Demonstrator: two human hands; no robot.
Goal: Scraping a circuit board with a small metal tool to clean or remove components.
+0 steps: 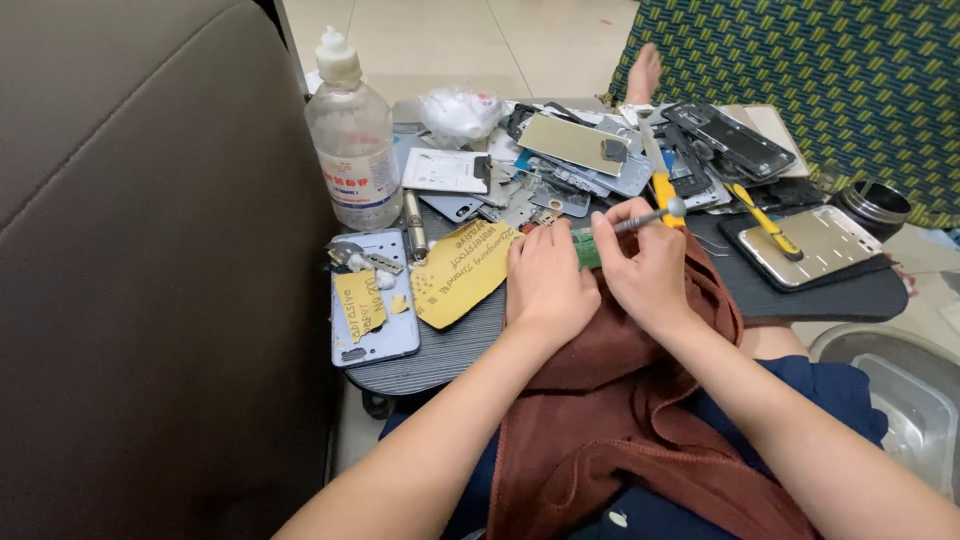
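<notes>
Sofa back: brown sofa back [130,250] fills the left side of the view, just beside the desk.
Desk: dark round desk [450,350] carries loose phone parts across its top.
Cloth: brown cloth [620,400] lies over the lap and the near desk edge, under both hands.
Bottle: clear plastic bottle [353,135] stands upright at the desk's left rear.
Phone shells: blue phone back cover [375,300] lies flat at left, with yellow paper scraps on it; a silver phone housing [810,245] lies at right on a dark mat.
Sandpaper: yellow sandpaper sheet [460,270] lies between the blue cover and the left hand.
Left hand: left hand [548,280] rests on the cloth, fingers pressed onto the green circuit board [585,248].
Right hand: right hand [650,265] has its fingers pinching a metal-tipped tool [650,217], held level above the board.
Circuit board: lies between both hands at the cloth's far edge, mostly hidden.
Screwdriver: yellow-handled screwdriver [765,222] lies across the silver housing.
</notes>
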